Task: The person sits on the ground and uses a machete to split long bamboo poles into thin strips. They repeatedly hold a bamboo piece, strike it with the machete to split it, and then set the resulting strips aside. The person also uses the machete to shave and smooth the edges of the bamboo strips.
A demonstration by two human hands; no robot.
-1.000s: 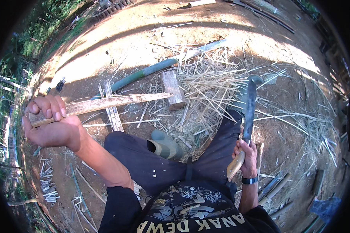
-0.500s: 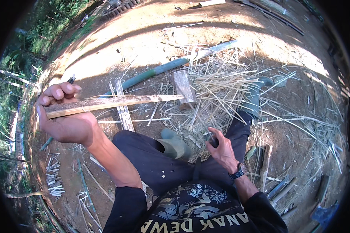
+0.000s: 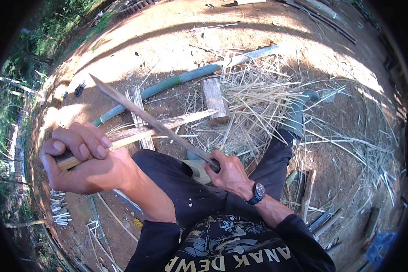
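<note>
My left hand [image 3: 84,161] is wrapped round the near end of a long split bamboo strip [image 3: 186,119], dark brown on its face and pale along the edge. Its far tip reaches a squared wooden block [image 3: 215,102] on the ground. In my right hand [image 3: 231,174], which wears a watch, is the dark handle of a machete [image 3: 136,108]. The long blade points up and left, passing in front of the strip in this view. Whether blade and strip touch, I cannot tell.
A green bamboo pole [image 3: 177,80] lies beyond the block. Thin pale shavings [image 3: 263,99] pile up right of it, around my boot [image 3: 294,111]. Short cut pieces [image 3: 60,211] lie at far left, and split lengths [image 3: 309,192] at right.
My right hand has moved up and left, swinging the machete blade across the strip. The fingers of my left hand have closed round the strip, and its near end has dropped lower.
</note>
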